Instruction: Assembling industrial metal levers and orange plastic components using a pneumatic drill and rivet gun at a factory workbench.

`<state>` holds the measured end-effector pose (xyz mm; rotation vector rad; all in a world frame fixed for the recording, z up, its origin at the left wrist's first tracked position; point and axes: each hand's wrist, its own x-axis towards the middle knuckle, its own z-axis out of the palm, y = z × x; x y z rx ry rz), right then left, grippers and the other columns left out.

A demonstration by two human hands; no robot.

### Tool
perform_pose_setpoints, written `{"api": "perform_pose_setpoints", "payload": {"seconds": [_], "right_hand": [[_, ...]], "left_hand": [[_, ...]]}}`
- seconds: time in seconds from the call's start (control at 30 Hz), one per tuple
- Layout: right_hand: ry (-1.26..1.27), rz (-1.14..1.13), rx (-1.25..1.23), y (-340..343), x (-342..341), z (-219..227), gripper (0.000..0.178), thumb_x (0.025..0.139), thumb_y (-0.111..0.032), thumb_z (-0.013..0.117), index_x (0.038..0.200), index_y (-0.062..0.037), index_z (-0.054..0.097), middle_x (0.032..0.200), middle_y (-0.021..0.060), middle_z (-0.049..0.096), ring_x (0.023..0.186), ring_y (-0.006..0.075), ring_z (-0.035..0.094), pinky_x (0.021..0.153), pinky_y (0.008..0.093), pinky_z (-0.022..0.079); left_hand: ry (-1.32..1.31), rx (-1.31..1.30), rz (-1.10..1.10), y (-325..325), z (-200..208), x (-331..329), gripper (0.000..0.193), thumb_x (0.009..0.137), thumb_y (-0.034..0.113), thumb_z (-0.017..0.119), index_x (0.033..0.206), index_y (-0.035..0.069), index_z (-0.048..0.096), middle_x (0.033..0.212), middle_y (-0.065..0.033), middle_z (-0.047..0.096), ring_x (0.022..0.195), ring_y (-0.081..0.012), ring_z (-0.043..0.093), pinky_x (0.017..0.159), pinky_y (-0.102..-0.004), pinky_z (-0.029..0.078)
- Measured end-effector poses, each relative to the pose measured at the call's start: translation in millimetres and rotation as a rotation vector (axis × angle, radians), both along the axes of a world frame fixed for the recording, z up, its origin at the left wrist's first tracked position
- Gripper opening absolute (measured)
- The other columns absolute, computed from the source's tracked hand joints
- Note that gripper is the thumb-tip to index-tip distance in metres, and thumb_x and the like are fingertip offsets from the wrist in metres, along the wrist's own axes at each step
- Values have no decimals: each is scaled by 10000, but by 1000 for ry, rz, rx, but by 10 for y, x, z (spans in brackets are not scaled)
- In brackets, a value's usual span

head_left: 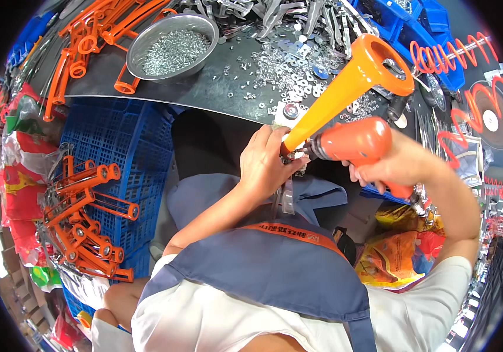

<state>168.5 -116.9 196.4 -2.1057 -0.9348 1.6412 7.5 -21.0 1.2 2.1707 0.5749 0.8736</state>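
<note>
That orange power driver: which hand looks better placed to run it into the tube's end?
Probably the right hand: it already grips the orange power driver, whose tip meets the low end of the orange tube. The left hand is busy steadying that end.

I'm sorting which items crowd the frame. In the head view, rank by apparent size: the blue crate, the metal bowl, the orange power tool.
1. blue crate, largest.
2. metal bowl.
3. orange power tool, about like the bowl; nearer the camera, so unsure.

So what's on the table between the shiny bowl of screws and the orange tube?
In the head view, loose silver washers and screws lie scattered on the dark tabletop between the metal bowl and the orange tube.
</note>
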Motion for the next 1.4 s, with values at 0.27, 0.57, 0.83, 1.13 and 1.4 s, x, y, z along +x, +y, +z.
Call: {"api": "perform_pose_setpoints", "payload": {"seconds": [0.27,0.57,0.83,1.13,1.4], "right_hand": [[-184,299,-112,313,-142,184,266,719,-49,570,981,-6,549,696,53,559,566,141,555,511,285,490],[-259,-181,325,-1205,418,124,424,735,-30,623,1156,-22,568,824,41,636,677,107,600,606,285,517],[-1472,112,142,-1648,1461,-1253,218,686,13,589,899,16,547,895,210,618,869,394,618,738,454,509],[-1369,-141,446,-1517,899,-1337,599,664,-69,703,1205,17,462,1170,225,517,1150,430,460,952,451,430],[894,-790,540,-401,-959,-2161,416,924,-412,531,1121,-46,538,945,112,620,842,194,629,802,338,514]], "left_hand": [[-31,-11,5,5,-90,27,610,557,228,850,1066,59,558,805,-88,502,732,-282,551,624,-377,469],[38,-477,67,533,373,-422,489,727,99,768,1160,-14,571,879,-66,618,765,-127,534,708,-280,447],[478,555,687,1628,731,-183,584,885,281,616,1380,51,407,1443,-217,316,1341,-370,304,1079,-423,291],[-174,-545,-805,754,480,10,1159,586,623,782,1423,-2,281,1373,-190,435,1291,-323,412,1071,-468,294],[-345,-927,-830,386,121,445,494,680,256,789,971,26,463,744,-18,466,646,-117,483,582,-261,420]]}}
